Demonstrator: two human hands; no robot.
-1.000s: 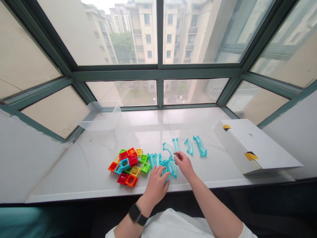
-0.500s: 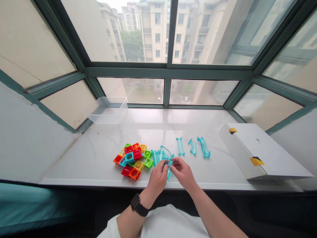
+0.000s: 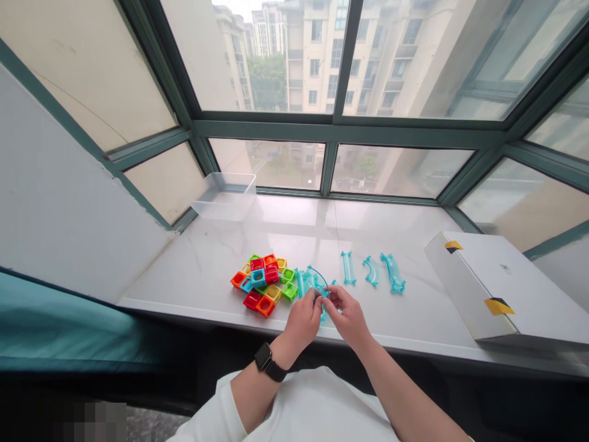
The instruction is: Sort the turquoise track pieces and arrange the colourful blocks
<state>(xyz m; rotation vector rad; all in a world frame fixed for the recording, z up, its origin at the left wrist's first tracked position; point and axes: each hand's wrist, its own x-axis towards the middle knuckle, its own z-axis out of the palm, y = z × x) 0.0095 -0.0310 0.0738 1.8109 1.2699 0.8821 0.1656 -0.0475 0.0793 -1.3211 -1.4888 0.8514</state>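
Observation:
My left hand (image 3: 301, 320) and my right hand (image 3: 350, 316) meet close together over the front of the ledge. Between their fingertips is a thin dark-blue curved strand (image 3: 322, 274), which arcs up above the hands; its exact kind is unclear. Both hands are closed in a pinch at its lower part, and the fingers hide that part. Just beyond them lies a pile of clear teal track pieces (image 3: 304, 283), partly covered by the hands. Laid apart to the right are a straight track piece (image 3: 348, 268), a small curved one (image 3: 372, 271) and a wavy one (image 3: 392, 274).
Left of the hands sits a heap of colourful hollow square blocks (image 3: 259, 279). A clear plastic bin (image 3: 224, 199) stands at the back left by the window. At right is a white box (image 3: 529, 288) with yellow-black tape. The ledge's front edge (image 3: 193, 313) runs below.
The camera view has turned and tilted slightly, so the scene sits further right. My hands stay together at the strand, whose arc now shows more clearly above them.

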